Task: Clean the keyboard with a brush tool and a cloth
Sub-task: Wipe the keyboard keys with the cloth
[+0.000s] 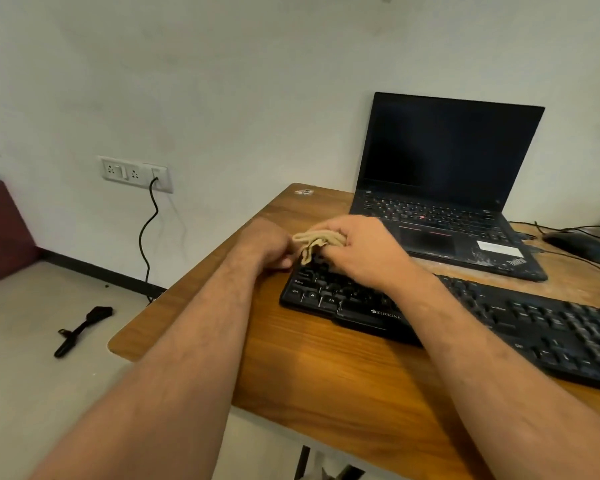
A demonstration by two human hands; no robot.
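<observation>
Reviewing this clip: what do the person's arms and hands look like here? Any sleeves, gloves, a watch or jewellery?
Both forearms are bare from the bottom edge of the picture to the wrists, with visible hair and no sleeves in view. The left hand and right hand wear no gloves. No watch, bracelet or ring shows on the visible parts.

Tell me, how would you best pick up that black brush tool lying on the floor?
Grip the brush tool around its slim handle, coming straight down from above. It lies flat on the floor with open space around it; the wider far end is probably the brush head.
</observation>
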